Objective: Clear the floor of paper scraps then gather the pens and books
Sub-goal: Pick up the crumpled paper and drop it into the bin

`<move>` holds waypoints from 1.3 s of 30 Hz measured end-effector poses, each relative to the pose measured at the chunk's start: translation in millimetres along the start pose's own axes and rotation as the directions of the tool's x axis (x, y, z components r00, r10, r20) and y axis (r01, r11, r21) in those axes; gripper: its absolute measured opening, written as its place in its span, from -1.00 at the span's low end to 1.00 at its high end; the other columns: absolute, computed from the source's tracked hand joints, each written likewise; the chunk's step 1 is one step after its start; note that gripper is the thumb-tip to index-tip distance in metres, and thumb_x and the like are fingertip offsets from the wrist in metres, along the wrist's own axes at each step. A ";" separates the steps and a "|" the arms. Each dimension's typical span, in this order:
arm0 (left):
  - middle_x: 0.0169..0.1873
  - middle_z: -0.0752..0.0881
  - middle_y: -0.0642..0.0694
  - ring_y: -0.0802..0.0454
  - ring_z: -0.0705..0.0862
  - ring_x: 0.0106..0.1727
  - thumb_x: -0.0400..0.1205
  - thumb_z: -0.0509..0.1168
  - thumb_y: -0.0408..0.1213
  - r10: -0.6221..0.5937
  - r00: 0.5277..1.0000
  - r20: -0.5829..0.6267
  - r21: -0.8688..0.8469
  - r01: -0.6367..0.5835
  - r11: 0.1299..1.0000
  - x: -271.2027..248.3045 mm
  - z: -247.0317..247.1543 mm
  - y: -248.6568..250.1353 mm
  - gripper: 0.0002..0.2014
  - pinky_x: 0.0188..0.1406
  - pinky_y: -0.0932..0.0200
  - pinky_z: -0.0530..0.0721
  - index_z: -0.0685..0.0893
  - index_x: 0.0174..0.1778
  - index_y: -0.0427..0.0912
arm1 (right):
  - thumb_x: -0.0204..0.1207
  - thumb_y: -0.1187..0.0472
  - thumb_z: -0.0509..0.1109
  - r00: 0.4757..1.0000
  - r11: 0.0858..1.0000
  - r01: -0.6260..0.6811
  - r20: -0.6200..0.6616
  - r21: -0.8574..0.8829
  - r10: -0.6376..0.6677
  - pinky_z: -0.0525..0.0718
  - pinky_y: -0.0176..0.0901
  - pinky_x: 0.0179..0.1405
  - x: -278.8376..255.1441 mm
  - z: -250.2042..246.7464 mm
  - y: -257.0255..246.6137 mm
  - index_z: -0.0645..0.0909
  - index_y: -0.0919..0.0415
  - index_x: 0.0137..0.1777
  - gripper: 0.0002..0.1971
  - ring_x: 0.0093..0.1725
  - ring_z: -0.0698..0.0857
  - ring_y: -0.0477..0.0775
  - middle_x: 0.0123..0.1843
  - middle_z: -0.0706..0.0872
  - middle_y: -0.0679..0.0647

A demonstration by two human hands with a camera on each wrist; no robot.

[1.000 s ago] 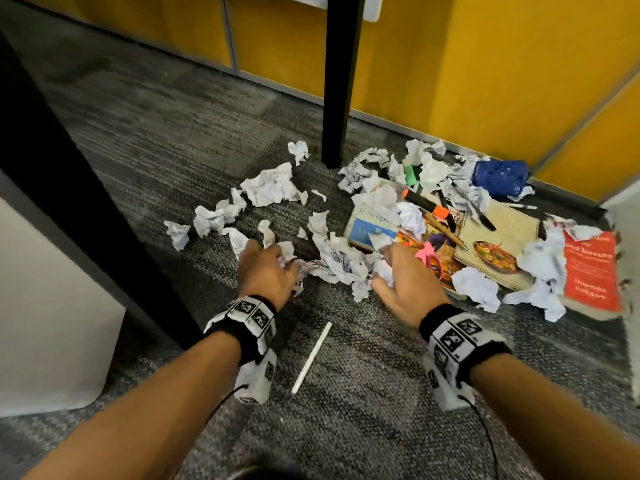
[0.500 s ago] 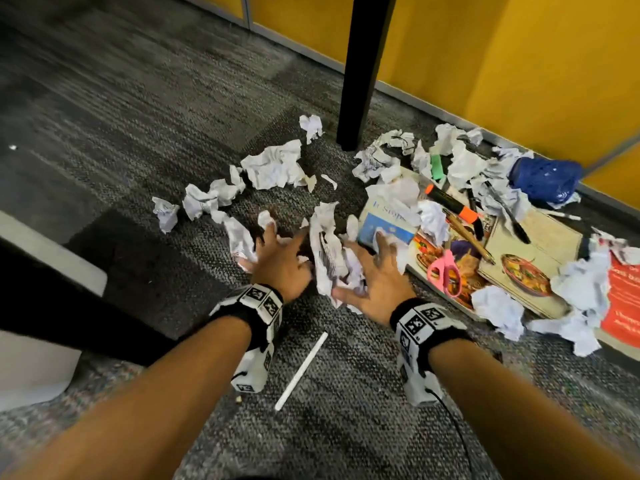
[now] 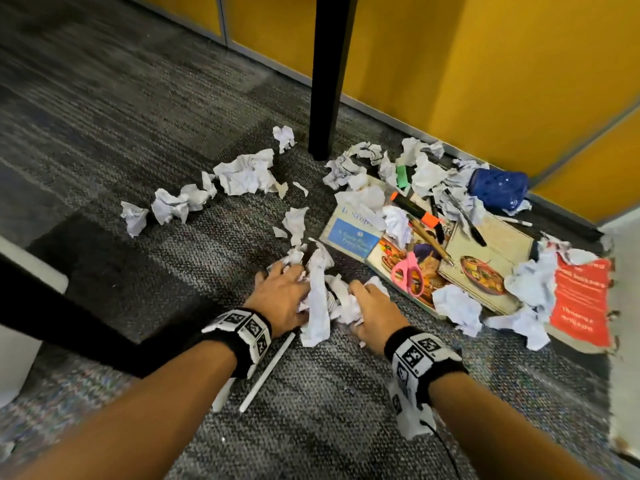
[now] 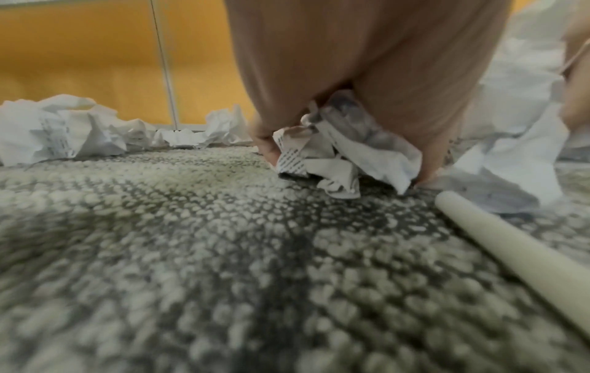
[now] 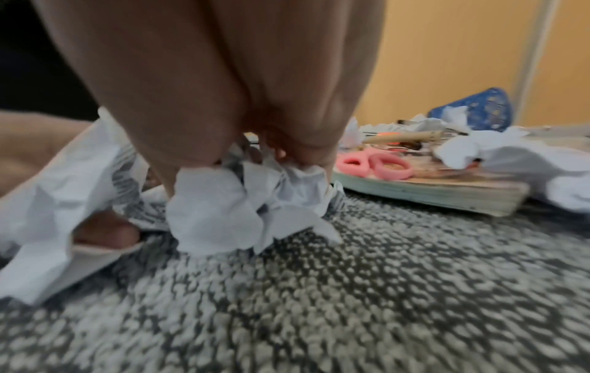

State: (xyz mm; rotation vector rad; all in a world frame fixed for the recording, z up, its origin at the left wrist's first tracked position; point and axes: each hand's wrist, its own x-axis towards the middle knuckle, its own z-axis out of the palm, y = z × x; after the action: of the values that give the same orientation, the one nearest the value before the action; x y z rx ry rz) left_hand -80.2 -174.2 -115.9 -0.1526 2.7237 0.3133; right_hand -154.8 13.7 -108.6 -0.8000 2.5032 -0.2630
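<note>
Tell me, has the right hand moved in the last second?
Yes. The right hand has pulled back from the cookbook towards the white stick, raking paper scraps along.

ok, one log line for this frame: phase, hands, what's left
phase: scrap gathering | left hand: grips paper scraps | right hand: grips same pile | left: loose scraps, pens, books

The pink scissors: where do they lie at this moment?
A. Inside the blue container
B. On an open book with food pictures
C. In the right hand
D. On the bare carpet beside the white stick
B: the pink scissors lie on the open book with food pictures, beyond the right hand, which grips crumpled paper instead.
</note>
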 end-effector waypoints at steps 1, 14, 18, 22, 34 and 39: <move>0.50 0.32 -0.08 -0.25 0.27 0.53 0.53 0.27 0.10 -0.008 1.000 -0.012 -0.035 0.007 0.999 -0.1 -0.7 0.5 -0.48 0.40 -0.38 0.43 0.53 0.38 -0.04 | 0.42 0.22 0.52 1.000 0.999 -0.016 -0.012 0.030 0.016 0.57 0.04 0.01 -5.9 -5.5 2.8 0.35 0.10 0.31 -0.47 0.17 0.61 0.32 0.22 0.55 0.21; 0.19 0.63 -0.29 -0.32 0.64 0.19 0.55 0.28 -0.09 -0.359 0.911 -0.202 -0.326 0.283 0.902 -1.0 -39.6 -26.0 -0.59 0.17 -0.04 0.62 0.63 0.31 -0.11 | 0.43 0.17 0.44 0.900 0.956 -0.187 -0.352 0.226 0.259 0.67 0.04 0.08 -16.0 -64.3 -12.5 0.53 0.17 0.36 -0.53 0.15 0.69 0.36 0.11 0.76 0.30; 0.23 0.54 -0.30 -0.40 0.55 0.25 0.50 0.34 -0.14 -0.539 0.824 -0.173 -0.400 0.442 0.803 -0.5 -40.0 -57.4 -0.44 0.20 -0.24 0.64 0.40 0.44 -0.02 | 0.47 0.19 0.45 0.886 0.957 -0.226 -0.369 0.182 0.280 0.66 0.01 0.12 -12.3 -74.0 -8.9 0.51 0.21 0.40 -0.52 0.17 0.71 0.34 0.12 0.77 0.32; 0.25 0.57 -0.40 -0.45 0.56 0.25 0.55 0.33 0.03 -0.633 0.697 -0.336 -0.467 0.460 0.755 5.2 -43.1 -69.4 -0.35 0.22 -0.27 0.61 0.34 0.53 -0.10 | 0.47 0.16 0.46 0.889 0.944 -0.138 -0.383 0.298 0.251 0.60 -0.12 0.12 -9.9 -76.5 -8.4 0.55 0.17 0.38 -0.54 0.17 0.71 0.25 0.18 0.77 0.23; 0.21 0.60 -0.39 -0.44 0.63 0.22 0.56 0.22 0.07 -0.413 0.898 -0.153 -0.397 0.327 0.858 36.7 -24.3 -69.4 -0.59 0.21 -0.16 0.65 0.72 0.27 0.06 | 0.14 -0.46 0.47 0.985 0.982 0.174 0.007 -0.069 -0.174 0.55 0.23 0.31 32.1 17.8 -93.6 0.15 -0.06 0.51 0.00 0.40 0.35 0.31 0.43 0.25 0.18; 0.17 0.59 -0.30 -0.31 0.63 0.17 0.62 0.30 -0.16 -0.527 0.823 -0.210 -0.555 0.343 0.758 17.1 -28.1 -75.4 -0.67 0.19 -0.02 0.58 0.75 0.28 -0.09 | 0.36 -0.22 0.46 0.980 0.947 0.177 -0.041 -0.267 -0.195 0.56 0.23 0.20 41.4 36.0 -92.6 0.28 -0.01 0.40 -0.31 0.38 0.33 0.32 0.44 0.26 0.22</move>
State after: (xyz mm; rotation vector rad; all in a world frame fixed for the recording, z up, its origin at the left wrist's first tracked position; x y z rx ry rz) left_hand -94.9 -255.1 -112.3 -1.0884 2.7598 0.9156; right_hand -120.1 -86.6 -126.1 -1.1548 2.5598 -0.0201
